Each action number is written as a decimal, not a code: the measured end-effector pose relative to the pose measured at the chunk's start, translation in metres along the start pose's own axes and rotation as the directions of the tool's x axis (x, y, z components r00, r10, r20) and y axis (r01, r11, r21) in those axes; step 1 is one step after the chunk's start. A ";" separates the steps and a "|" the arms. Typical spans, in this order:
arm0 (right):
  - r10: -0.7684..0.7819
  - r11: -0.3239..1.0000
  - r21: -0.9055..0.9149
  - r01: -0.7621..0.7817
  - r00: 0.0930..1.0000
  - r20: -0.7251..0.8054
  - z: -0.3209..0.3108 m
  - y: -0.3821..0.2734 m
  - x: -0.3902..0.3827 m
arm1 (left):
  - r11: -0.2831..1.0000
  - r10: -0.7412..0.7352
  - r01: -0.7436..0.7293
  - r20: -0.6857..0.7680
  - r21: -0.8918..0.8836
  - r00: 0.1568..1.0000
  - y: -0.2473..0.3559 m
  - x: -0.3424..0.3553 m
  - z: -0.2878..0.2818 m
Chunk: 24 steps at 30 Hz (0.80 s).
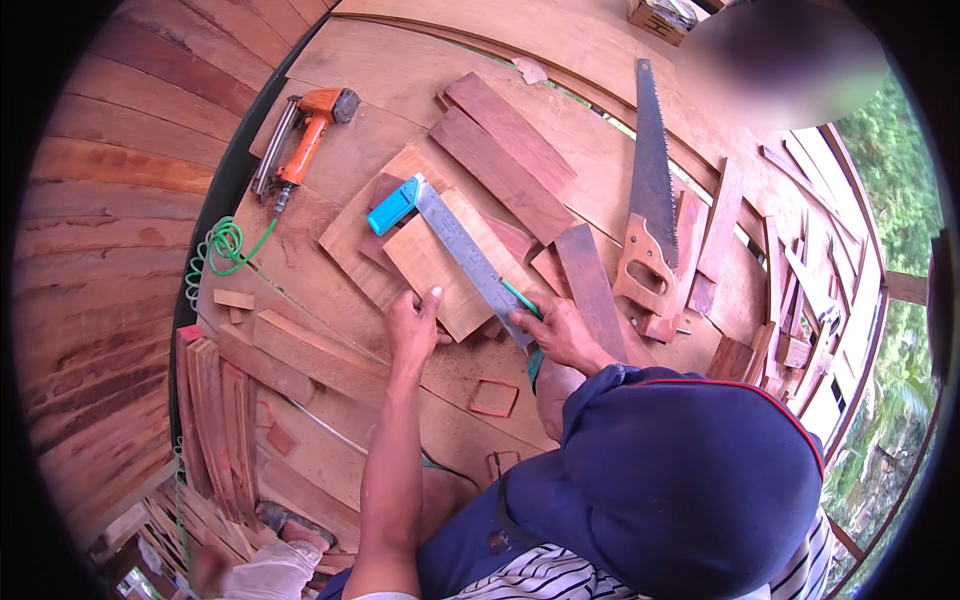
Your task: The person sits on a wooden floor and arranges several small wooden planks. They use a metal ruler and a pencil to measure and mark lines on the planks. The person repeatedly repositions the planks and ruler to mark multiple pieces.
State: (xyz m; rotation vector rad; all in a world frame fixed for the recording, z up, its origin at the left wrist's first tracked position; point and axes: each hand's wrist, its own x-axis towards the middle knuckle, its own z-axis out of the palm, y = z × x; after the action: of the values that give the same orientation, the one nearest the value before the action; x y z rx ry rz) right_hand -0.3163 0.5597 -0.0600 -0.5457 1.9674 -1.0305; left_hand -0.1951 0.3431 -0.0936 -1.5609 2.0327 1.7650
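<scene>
My left hand (412, 325) is closed on the near-left edge of a light wooden board (428, 268), thumb on top and fingers partly hidden below. Across the board lies a try square (465, 250) with a bright blue stock (393, 205) at its far end. Pinched in my right hand (562, 335) is a thin green pencil (520, 298), held along the square's steel blade. Another light board (348, 240) and some dark wood pieces lie underneath. A dark blue cap (700, 470) hides part of my right arm.
An orange nail gun (315, 128) with a green coiled hose (228, 245) lies at far left. To the right is a handsaw (650, 190), teeth facing right. Dark planks (500, 170) lie beyond the boards; wood strips (225, 425) stack at left. A blurred person (780, 65) is upper right.
</scene>
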 end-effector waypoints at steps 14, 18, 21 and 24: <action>0.030 0.925 0.377 -0.037 0.999 0.025 -0.027 0.019 0.004 | 0.976 0.216 -0.217 -0.148 0.010 0.965 -0.015 0.003 0.012; 0.035 0.610 0.790 -0.056 0.998 0.044 -0.024 0.018 0.006 | 0.950 0.237 -0.278 -0.252 -0.143 0.938 -0.022 0.021 -0.019; 0.034 0.727 0.686 -0.018 0.999 -0.010 -0.029 0.011 0.009 | 0.922 0.232 -0.279 -0.194 -0.268 0.953 -0.025 0.042 -0.058; 0.040 0.637 0.769 -0.057 0.998 0.041 -0.027 0.020 0.007 | 0.927 0.339 -0.347 -0.076 -0.141 0.938 -0.018 0.058 -0.095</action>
State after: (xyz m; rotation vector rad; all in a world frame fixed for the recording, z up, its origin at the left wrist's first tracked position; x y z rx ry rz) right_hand -0.3425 0.5785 -0.0709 -0.0082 1.3030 -1.6805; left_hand -0.1595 0.2369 -0.1066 -1.3590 2.3691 2.0605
